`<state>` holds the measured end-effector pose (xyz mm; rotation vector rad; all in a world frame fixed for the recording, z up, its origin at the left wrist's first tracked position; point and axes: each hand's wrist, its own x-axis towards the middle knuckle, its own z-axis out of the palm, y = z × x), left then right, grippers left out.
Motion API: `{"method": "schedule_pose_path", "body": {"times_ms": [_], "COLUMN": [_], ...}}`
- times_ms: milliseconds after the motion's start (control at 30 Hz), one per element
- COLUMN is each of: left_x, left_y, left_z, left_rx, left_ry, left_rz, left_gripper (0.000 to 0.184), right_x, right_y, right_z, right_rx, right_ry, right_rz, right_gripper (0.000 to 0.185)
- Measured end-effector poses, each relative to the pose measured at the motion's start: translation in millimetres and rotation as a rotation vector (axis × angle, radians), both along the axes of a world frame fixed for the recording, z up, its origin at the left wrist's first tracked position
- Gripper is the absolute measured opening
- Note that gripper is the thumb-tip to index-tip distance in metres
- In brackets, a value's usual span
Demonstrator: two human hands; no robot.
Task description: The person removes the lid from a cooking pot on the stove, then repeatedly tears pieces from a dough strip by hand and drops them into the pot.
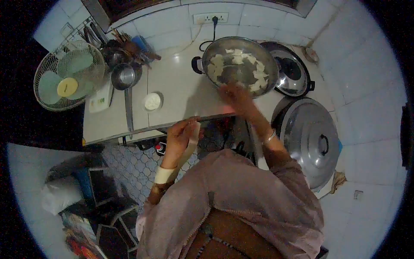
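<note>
My left hand (182, 134) is closed on one end of a long, pale dough strip (189, 149). The strip hangs down from the fingers, and a pale band of it lies across my left forearm. At the near rim of a wide metal pot (210, 80) is my right hand (235, 97), reaching over the edge. Motion blurs its fingers, so whether they hold anything is unclear. Flat torn dough pieces (259, 77) lie in a ring inside the pot, around a bare-looking middle.
A small white bowl (152, 102) and a long-handled saucepan (129, 103) stand left on the counter, near a fan (69, 77) and a utensil holder (140, 43). To the right are a glass-lidded pan (297, 82) and a large lidded pot (310, 138). A plug cord (214, 30) hangs behind.
</note>
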<state>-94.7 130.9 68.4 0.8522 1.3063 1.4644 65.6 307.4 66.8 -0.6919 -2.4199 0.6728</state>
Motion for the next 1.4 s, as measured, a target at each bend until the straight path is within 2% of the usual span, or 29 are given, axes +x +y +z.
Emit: {"method": "schedule_pose_path", "body": {"times_ms": [33, 67, 133, 200, 267, 367, 433, 467, 500, 567, 633, 700, 767, 833, 867, 933, 967, 1033, 1100, 1133, 1167, 1200, 1233, 1300, 1367, 1400], "left_x": [0.7, 1.2, 2.0, 2.3, 1.4, -2.6, 0.8, 1.8, 2.5, 2.3, 3.0, 1.2, -0.7, -2.4, -3.7, -4.8, -6.1, -4.5, -3.2, -2.1, 0.3, 2.5, 2.6, 2.1, 1.0, -3.6], "left_y": [0.4, 1.8, 4.6, 3.7, 2.2, -1.2, -1.5, -1.9, -0.9, -2.0, -3.0, -5.4, -5.8, -3.9, -3.1, -0.2, 0.0, 1.1, 0.8, 0.3, -1.1, -2.7, -4.2, -4.1, -3.4, -3.0], "left_z": [0.4, -2.3, -8.6, 2.0, 0.8, -9.4, -0.8, 1.7, 2.5, 5.8, 9.7, 3.4, 3.2, 10.0, 3.2, -8.7, -10.4, 11.2, 17.8, 19.7, 21.6, 23.2, 24.6, 19.0, 12.9, 11.1], "left_rx": [-0.005, -0.008, 0.099, 0.029, -0.042, -0.01, -0.051, -0.069, -0.057, -0.037, -0.056, -0.028, -0.002, -0.162, -0.159, -0.106, -0.103, -0.169, -0.151, -0.137, -0.135, -0.102, -0.069, -0.067, -0.072, -0.073], "left_ry": [-0.012, -0.011, 0.239, 0.143, 0.047, 0.063, 0.156, 0.187, 0.119, 0.05, 0.18, 0.178, 0.175, 0.11, 0.111, 0.293, 0.293, 0.52, 0.554, 0.587, 0.588, 0.394, 0.202, 0.26, 0.311, 0.251], "left_rz": [-0.011, -0.012, 0.027, -0.001, -0.028, -0.025, -0.001, 0.011, -0.012, -0.035, 0.0, -0.011, -0.02, -0.172, -0.175, -0.11, -0.119, -0.218, -0.226, -0.224, -0.228, -0.253, -0.278, -0.227, -0.166, -0.166], "left_gripper": [0.021, 0.021, 0.023, 0.025, 0.027, 0.029, 0.03, 0.03, 0.03, 0.03, 0.03, 0.029, 0.028, 0.025, 0.025, 0.021, 0.021, 0.014, 0.014, 0.014, 0.014, 0.015, 0.016, 0.014, 0.013, 0.013], "right_x": [-10.2, -20.7, -32.9, -37.5, -36.8, -35.6, -35.2, -34.4, -33.6, -32.6, -30.6, -28.3, -26.2, -25.7, -27.2, -28.3, -26.4, -23.6, -21.8, -20.7, -19.6, -19.2, -18.0, -8.9, 4.5, 8.5], "right_y": [-25.4, -43.2, -63.9, -73.2, -76.8, -81.5, -86.2, -87.9, -88.3, -86.0, -84.4, -83.2, -79.9, -78.4, -78.1, -78.8, -79.1, -79.9, -79.8, -77.6, -74.5, -70.6, -62.1, -30.6, -7.3, 5.4], "right_z": [8.4, 2.9, -6.2, -11.5, -17.0, -13.6, -8.0, -5.3, -4.2, -6.1, -6.3, -5.3, -3.8, -8.0, -17.2, -18.0, -15.7, -5.0, 4.8, 3.8, 0.6, -3.9, -14.7, -35.5, -16.4, -6.2], "right_rx": [-0.267, -0.307, -0.345, -0.45, -0.43, -0.358, -0.32, -0.369, -0.413, -0.377, -0.338, -0.53, -0.558, -0.585, -0.58, -0.568, -0.548, -0.526, -0.292, -0.29, -0.026, 0.237, 0.236, 0.099, 0.186, 0.106], "right_ry": [0.062, 0.015, -0.03, 0.161, 0.147, 0.179, 0.227, 0.146, 0.064, 0.104, 0.147, 0.175, 0.162, 0.15, 0.208, 0.269, 0.232, 0.195, 0.057, 0.058, 0.045, 0.032, 0.035, 0.159, 0.2, 0.132], "right_rz": [0.188, 0.229, 0.269, 0.287, 0.252, 0.225, 0.247, 0.207, 0.164, 0.16, 0.144, 0.079, 0.081, 0.083, 0.119, 0.148, 0.129, 0.099, 0.147, 0.141, 0.122, 0.101, 0.095, -0.094, -0.237, -0.292], "right_gripper": [0.022, 0.024, 0.026, 0.027, 0.026, 0.025, 0.025, 0.023, 0.022, 0.021, 0.02, 0.018, 0.018, 0.019, 0.018, 0.018, 0.018, 0.018, 0.019, 0.019, 0.02, 0.02, 0.02, 0.019, 0.021, 0.022]}}
